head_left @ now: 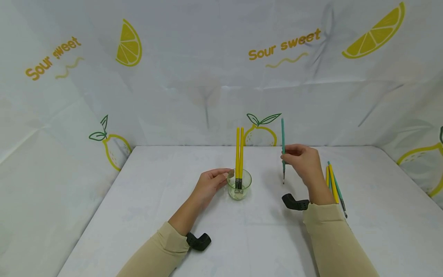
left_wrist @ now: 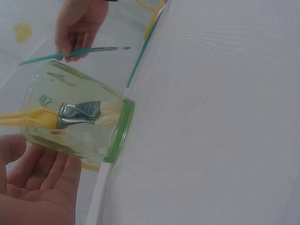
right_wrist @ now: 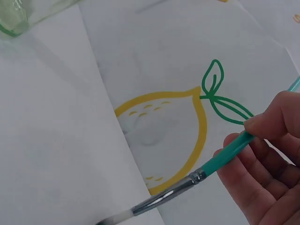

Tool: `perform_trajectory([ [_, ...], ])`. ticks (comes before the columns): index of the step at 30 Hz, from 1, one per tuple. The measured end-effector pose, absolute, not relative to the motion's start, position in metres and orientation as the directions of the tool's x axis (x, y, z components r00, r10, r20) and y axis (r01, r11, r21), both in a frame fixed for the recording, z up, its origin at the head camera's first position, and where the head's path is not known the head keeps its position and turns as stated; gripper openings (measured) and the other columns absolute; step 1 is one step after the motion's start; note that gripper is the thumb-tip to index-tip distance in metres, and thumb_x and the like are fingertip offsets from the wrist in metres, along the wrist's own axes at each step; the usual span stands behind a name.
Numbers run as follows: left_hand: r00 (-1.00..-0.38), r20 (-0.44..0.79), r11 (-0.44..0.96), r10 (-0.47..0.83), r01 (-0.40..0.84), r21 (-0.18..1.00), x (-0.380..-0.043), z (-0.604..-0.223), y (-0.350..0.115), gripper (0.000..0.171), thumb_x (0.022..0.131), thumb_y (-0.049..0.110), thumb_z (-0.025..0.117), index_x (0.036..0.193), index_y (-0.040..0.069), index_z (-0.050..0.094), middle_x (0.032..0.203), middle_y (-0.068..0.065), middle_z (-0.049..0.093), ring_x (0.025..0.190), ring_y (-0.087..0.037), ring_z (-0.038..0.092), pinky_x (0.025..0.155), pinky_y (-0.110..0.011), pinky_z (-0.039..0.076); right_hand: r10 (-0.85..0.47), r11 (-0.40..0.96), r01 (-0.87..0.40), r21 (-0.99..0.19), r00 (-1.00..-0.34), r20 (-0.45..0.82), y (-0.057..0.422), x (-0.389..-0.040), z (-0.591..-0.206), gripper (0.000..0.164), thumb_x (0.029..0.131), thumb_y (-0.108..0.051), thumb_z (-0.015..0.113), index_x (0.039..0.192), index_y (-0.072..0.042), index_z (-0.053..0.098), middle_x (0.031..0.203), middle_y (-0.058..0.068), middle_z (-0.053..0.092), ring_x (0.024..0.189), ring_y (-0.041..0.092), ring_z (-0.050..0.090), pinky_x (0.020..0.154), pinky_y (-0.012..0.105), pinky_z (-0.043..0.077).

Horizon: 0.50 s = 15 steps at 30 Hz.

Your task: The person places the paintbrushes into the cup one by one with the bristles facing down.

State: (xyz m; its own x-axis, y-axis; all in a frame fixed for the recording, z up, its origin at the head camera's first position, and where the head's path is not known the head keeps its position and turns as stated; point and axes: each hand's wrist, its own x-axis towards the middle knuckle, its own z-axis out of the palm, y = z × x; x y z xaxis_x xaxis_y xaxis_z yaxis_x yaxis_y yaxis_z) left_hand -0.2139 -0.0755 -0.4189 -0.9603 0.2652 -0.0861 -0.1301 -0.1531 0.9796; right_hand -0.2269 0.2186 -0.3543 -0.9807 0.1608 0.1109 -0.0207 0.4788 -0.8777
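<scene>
A clear green-tinted glass [head_left: 247,184] stands upright on the table with two yellow-handled flat paintbrushes [head_left: 241,150] in it, bristles down. My left hand [head_left: 207,184] touches the glass's left side with its fingertips; in the left wrist view the fingers [left_wrist: 65,180] lie fairly straight along its wall. To the right of the glass, my right hand [head_left: 304,161] pinches a thin teal paintbrush [head_left: 283,132] between thumb and fingers. That brush hangs upright, its dark-tipped bristles [right_wrist: 112,219] pointing down. The bristle tip seems just above the table.
Several yellow and teal paintbrushes [head_left: 333,182] lie on the white table [head_left: 166,161] to the right, partly hidden by my right wrist. A lemon-print cloth [head_left: 194,77] hangs behind the table. Each wrist wears a black camera mount [head_left: 199,242].
</scene>
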Motion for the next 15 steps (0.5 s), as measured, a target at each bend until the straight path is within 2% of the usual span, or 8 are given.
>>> perform_trajectory([
  [3,-0.96,-0.087,-0.151,0.265,-0.13,0.98,-0.214,-0.419,-0.076,0.031,0.098,0.008,0.056,0.125,-0.005,0.063,0.132,-0.015,0.062,0.123,-0.02,0.058,0.102,-0.03,0.051,0.161,0.415,-0.072,-0.907,-0.975,0.151,0.212,-0.226,-0.352,0.033,0.092,-0.022,0.067,0.117,-0.001,0.065,0.104,0.007,0.066,0.08,0.004,0.068,0.077,0.018,0.058],
  [7,-0.96,-0.088,-0.149,0.266,-0.131,0.98,-0.214,-0.419,-0.075,0.031,0.098,0.008,0.055,0.125,-0.005,0.063,0.133,-0.015,0.062,0.123,-0.019,0.058,0.102,-0.031,0.051,0.178,0.345,-0.145,-0.928,-0.96,0.216,0.202,-0.223,-0.346,0.03,0.092,-0.022,0.067,0.113,0.0,0.063,0.094,0.0,0.066,0.077,0.005,0.07,0.07,0.019,0.06],
  [15,-0.96,-0.076,-0.147,0.27,-0.119,0.982,-0.214,-0.419,-0.076,0.031,0.098,0.007,0.055,0.125,-0.005,0.063,0.132,-0.015,0.062,0.124,-0.02,0.058,0.103,-0.031,0.05,0.17,0.228,-0.3,-0.926,-0.924,0.341,0.183,-0.214,-0.333,0.023,0.09,-0.018,0.072,0.101,0.001,0.067,0.084,-0.006,0.071,0.072,0.011,0.069,0.071,0.021,0.06],
])
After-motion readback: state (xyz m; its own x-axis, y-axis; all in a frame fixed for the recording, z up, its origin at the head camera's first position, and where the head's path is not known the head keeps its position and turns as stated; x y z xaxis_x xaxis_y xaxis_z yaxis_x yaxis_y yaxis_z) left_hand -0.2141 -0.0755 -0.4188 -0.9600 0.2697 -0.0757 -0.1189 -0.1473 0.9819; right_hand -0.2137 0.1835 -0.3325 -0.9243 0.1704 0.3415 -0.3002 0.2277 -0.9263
